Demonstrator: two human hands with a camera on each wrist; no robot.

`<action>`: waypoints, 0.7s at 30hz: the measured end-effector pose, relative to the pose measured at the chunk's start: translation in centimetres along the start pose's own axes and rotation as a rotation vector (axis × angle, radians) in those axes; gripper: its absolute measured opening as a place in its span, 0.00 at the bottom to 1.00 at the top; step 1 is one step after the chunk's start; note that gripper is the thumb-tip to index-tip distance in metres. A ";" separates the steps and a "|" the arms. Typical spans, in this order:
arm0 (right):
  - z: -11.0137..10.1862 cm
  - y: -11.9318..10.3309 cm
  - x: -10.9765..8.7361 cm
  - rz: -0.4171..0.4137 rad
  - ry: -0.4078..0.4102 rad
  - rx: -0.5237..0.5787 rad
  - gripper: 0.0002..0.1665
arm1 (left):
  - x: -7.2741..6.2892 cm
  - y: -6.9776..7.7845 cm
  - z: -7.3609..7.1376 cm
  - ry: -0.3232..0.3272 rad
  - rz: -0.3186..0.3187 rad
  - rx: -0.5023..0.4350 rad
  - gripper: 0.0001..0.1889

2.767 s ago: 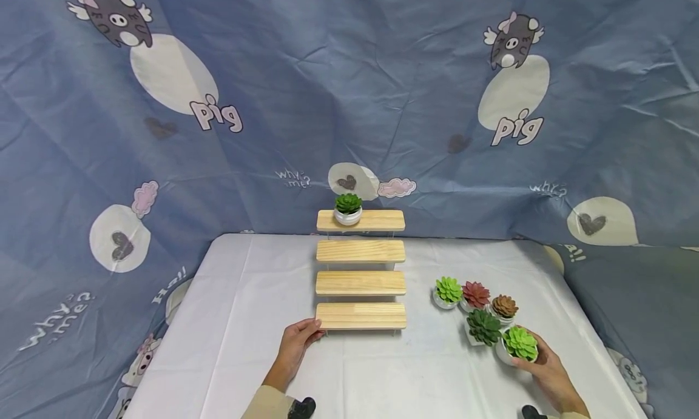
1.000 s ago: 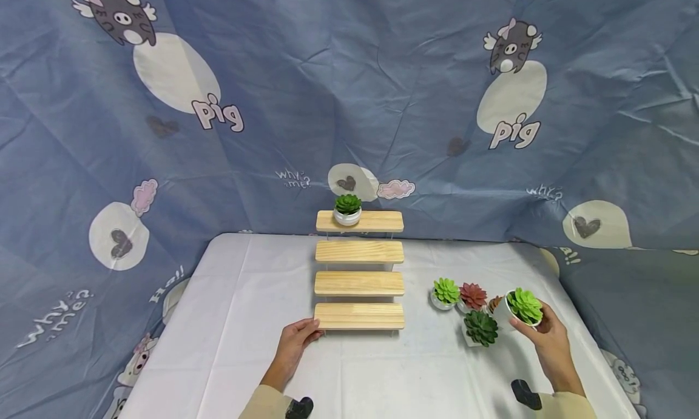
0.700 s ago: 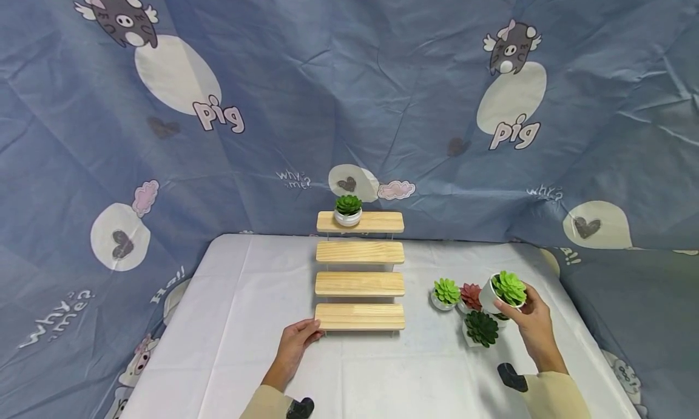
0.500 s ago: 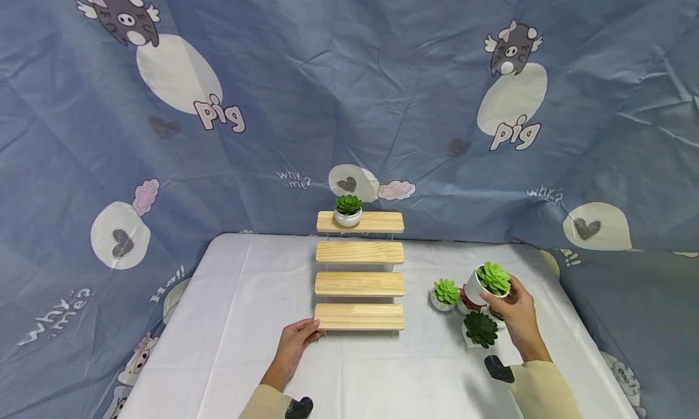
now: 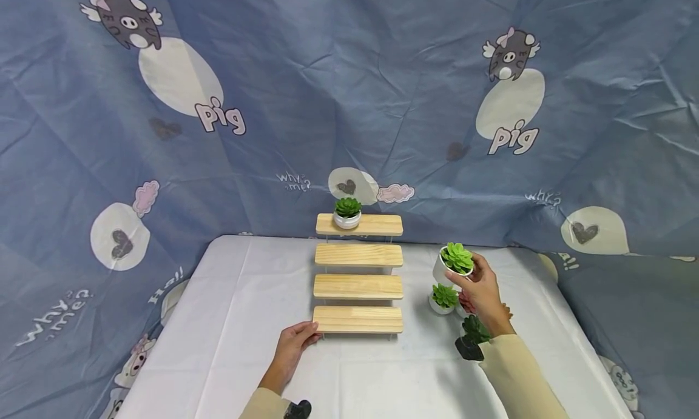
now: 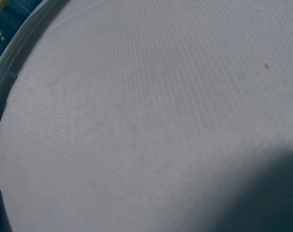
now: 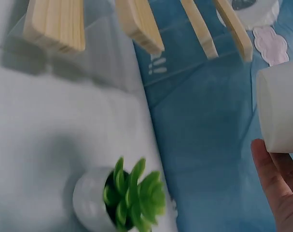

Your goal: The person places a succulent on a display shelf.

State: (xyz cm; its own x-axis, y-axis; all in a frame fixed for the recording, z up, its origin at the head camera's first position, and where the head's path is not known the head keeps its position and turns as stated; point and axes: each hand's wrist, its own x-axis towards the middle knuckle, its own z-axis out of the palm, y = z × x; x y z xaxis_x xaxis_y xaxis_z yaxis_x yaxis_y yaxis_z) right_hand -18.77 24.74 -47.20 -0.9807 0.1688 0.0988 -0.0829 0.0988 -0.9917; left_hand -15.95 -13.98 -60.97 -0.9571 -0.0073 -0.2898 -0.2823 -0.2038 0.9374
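Observation:
My right hand [image 5: 483, 288] grips a bright green potted succulent [image 5: 456, 258], its white pot tilted, held up above the cluster at right. In the right wrist view the white pot [image 7: 284, 106] shows at the right edge with fingertips [image 7: 264, 162] against it. My left hand [image 5: 290, 349] pinches the front left corner of the lowest board of a tiered wooden shelf [image 5: 357, 319]. On the shelf's top board stands a green succulent [image 5: 347, 210] in a white pot. The left wrist view shows mostly white cloth.
Below the held pot stands another light green succulent [image 5: 444, 298]. Red [image 5: 465, 302], dark green [image 5: 474, 329] and brown [image 5: 508, 310] succulents are partly hidden by my right arm. A white cloth covers the table [image 5: 262, 298]; a blue printed curtain [image 5: 327, 103] rises behind.
My right hand has lifted the bright green succulent off the table and carried it left and away from me, over the other pots. The left hand has stayed at the shelf corner.

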 end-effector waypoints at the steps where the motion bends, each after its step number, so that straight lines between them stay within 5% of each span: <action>1: 0.3 -0.1 0.2 -0.003 -0.006 -0.004 0.38 | 0.0 0.0 0.0 -0.001 0.000 0.001 0.14; 21: 4.5 -1.9 4.1 -0.058 -0.073 0.033 0.42 | -0.1 0.1 0.0 0.002 -0.007 -0.010 0.15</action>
State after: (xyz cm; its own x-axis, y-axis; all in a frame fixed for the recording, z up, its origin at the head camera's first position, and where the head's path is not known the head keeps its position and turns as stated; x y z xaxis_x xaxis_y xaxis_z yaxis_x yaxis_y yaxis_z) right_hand -23.48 20.80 -45.24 -0.9843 0.0919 0.1507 -0.1442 0.0740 -0.9868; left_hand -15.94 -13.96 -60.81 -0.9550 -0.0077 -0.2966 -0.2883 -0.2132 0.9335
